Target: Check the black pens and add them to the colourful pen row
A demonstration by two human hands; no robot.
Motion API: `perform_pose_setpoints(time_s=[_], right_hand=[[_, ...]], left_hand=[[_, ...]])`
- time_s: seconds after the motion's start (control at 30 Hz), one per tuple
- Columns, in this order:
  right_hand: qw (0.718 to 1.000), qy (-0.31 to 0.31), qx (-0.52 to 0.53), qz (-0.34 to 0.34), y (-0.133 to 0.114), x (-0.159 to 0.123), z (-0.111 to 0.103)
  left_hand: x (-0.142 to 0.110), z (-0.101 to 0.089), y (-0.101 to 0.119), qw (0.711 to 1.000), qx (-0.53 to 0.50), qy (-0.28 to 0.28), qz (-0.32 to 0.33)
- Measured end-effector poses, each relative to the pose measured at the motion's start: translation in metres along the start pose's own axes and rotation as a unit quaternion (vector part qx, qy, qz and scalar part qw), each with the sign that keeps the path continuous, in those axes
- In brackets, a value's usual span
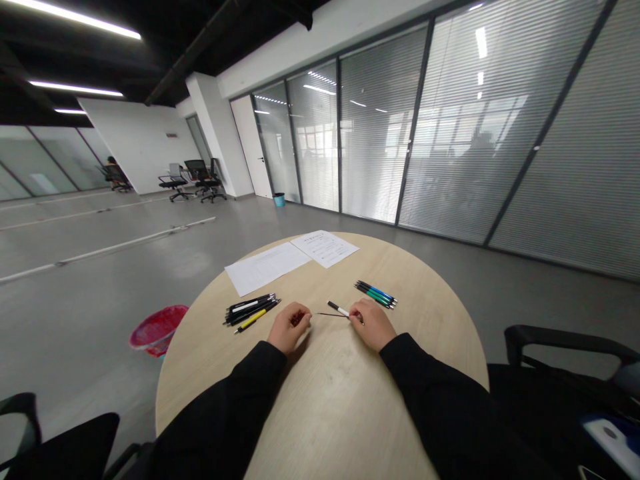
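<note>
My left hand (290, 327) is closed in a pinch at the left end of a thin dark pen refill (333, 315). That refill runs level across the gap between my hands, just above the wooden table. On the other side, my right hand (372, 325) has its fingers closed around a white pen with a black end (340, 308), which slants up and to the left. The refill's right end reaches the right fingertips; whether they grip it too is hidden. Several black pens, one with a white section (246, 307), lie left of my left hand beside a yellow-and-black pen (257, 316).
Several blue and green pens (375, 294) lie in a row beyond my right hand. Two printed sheets (267, 267) rest at the round table's (430, 287) far side. A red basin (157, 331) is at the left, a black chair (565, 343) at the right.
</note>
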State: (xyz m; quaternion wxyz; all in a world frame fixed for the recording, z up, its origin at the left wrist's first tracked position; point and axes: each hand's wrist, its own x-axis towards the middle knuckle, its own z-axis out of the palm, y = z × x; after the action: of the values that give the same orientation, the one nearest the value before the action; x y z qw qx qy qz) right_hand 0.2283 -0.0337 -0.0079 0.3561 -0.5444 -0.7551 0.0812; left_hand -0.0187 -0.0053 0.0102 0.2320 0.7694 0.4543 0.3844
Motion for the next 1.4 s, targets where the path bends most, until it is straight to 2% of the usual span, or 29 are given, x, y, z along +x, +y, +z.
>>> perform_pose_setpoints(time_s=[0.3,0.6,0.83,1.07,1.4], right_hand=[[0.999,0.015,-0.035,0.021,-0.001,0.0,0.001],[0.994,0.001,-0.11,0.026,-0.011,-0.003,0.002],[0.987,-0.039,-0.154,0.022,-0.02,-0.006,0.002],[0.98,-0.086,-0.178,0.024,-0.026,-0.007,0.001],[0.984,-0.075,-0.159,0.021,-0.026,-0.009,0.0]], left_hand=[[0.003,-0.004,-0.002,0.995,0.094,0.028,0.009],[0.007,-0.003,-0.014,0.986,0.166,-0.001,0.004],[0.008,-0.001,-0.013,0.979,0.2,-0.034,-0.003],[0.007,0.0,-0.013,0.978,0.205,-0.039,-0.008],[0.006,-0.001,-0.016,0.984,0.176,-0.034,0.014]])
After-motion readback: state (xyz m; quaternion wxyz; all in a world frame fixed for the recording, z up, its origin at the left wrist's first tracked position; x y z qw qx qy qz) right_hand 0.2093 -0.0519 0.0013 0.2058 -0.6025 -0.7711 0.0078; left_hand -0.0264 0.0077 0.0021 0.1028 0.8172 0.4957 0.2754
